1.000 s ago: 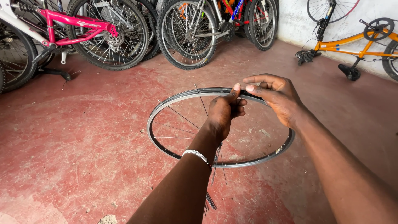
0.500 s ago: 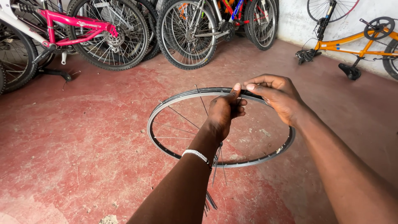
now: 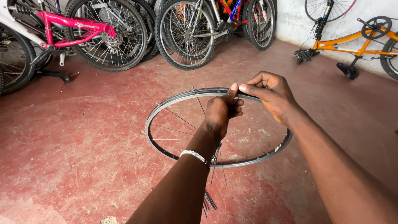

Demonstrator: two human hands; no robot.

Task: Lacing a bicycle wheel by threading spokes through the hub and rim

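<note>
A bare silver bicycle rim (image 3: 166, 105) hangs level above the red floor, with a few thin spokes fixed along its left side. My left hand (image 3: 220, 113) reaches in from below and pinches the rim's far edge between thumb and fingers; a white bead bracelet circles that wrist. My right hand (image 3: 269, 94) grips the same far edge right beside it, index finger stretched toward the left thumb. A bundle of loose spokes (image 3: 209, 199) dangles under my left forearm; what holds it is hidden.
A pink bicycle (image 3: 70, 33) and several other parked bicycles (image 3: 195, 29) line the back. An orange bicycle (image 3: 352, 41) rests upside down by the white wall at right. Small debris (image 3: 108, 220) lies on the red concrete floor near the bottom edge.
</note>
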